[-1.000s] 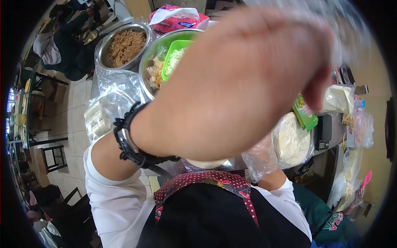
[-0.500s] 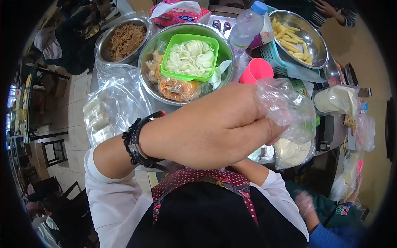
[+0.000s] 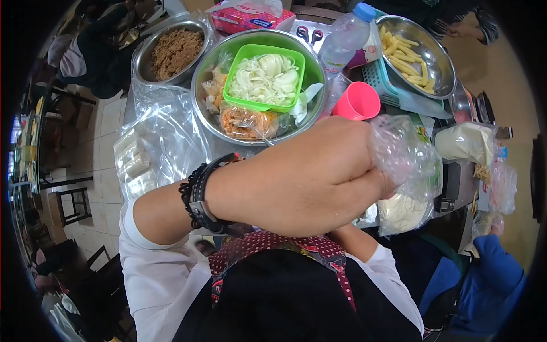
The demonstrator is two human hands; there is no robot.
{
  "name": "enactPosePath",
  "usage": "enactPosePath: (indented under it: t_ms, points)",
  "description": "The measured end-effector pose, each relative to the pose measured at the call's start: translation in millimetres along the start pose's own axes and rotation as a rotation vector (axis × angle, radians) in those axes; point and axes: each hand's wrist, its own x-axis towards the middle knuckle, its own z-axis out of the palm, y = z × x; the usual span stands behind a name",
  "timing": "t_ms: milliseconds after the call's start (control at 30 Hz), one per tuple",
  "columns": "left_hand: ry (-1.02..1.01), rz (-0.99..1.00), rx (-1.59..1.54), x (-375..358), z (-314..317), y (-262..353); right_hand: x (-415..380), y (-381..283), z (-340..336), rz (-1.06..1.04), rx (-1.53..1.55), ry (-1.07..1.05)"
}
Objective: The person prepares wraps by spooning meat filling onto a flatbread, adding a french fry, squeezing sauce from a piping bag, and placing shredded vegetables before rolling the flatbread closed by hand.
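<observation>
My left hand [image 3: 307, 176], with a black bracelet at its wrist, reaches across the middle of the view, fingers closed on crumpled clear plastic [image 3: 405, 154]. Beneath the plastic lies a bag of pale, dough-like stuff [image 3: 403, 214]. A pink cup [image 3: 357, 101] stands just beyond my left hand. Of my right arm only the forearm shows, at the lower right; my right hand is hidden behind the left one. Beyond my left forearm is a large metal bowl [image 3: 202, 117] holding a green container [image 3: 302, 85] of sliced white pieces and a plastic-wrapped orange food [image 3: 248, 122].
A bowl of brown filling [image 3: 176, 54], a tissue pack [image 3: 250, 18], scissors [image 3: 309, 35], a bottle [image 3: 347, 37] and a bowl of yellow strips [image 3: 407, 54] stand farther back. Wrapped white rolls [image 3: 134, 159] lie left. A person in blue [image 3: 490, 279] is at the lower right.
My left hand and the plastic have shifted slightly right and down. A utensil handle now shows by the orange food. The co-worker at the lower right has moved, their arm reaching further right.
</observation>
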Motion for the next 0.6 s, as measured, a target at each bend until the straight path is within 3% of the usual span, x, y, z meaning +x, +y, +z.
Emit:
enactPosePath:
  t_ms: [100, 200, 300, 367, 600]
  points:
    - [-0.035, 0.091, 0.138, -2, -3, 0, 2, 1, 7, -0.064, -0.032, -0.02]
    - [0.019, -0.064, -0.04, 1, -1, 6, 0, 3, 10, -0.108, -0.071, -0.019]
    - [0.004, 0.073, 0.101, -2, -3, 3, -1, 4, 16, -0.157, -0.103, -0.018]
    - [0.113, 0.316, 0.225, -3, -1, -2, 0, 2, 20, -0.194, -0.126, -0.021]
    - [-0.01, 0.174, 0.192, 4, -4, 10, 1, 6, 20, -0.31, -0.236, -0.021]
